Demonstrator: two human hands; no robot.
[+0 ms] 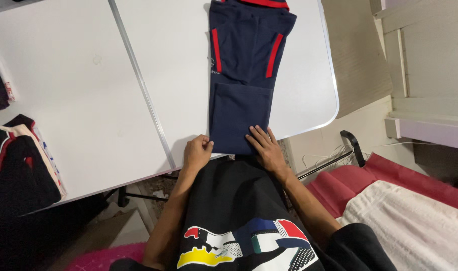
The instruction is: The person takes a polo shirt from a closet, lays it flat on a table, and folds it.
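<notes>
We are looking down at a white folding tabletop (88, 100) with a navy garment (244, 75) lying folded lengthwise on it, running from twelve o'clock down to the near edge. It looks like trousers or shorts with red stripes at the sides and a red band at the far end.

We are judging that the folding is partway through: the cloth is already narrowed into a long strip, and the near end is being pressed flat at the table edge. A further fold would call for lifting this near end and carrying it toward twelve o'clock.

Our left hand (198, 150) is sitting at the near left corner of the garment, its grip loosely curled, fingertips pinching or touching the cloth edge; we cannot tell whether it is truly holding it. Our right hand (266, 148) is lying flat and spread, palm down on the near right corner.

At nine o'clock a pile of dark clothes (18, 160) is resting on the tabletop. At four o'clock red fabric (389, 170) and a white towel (415, 226) are lying.
</notes>
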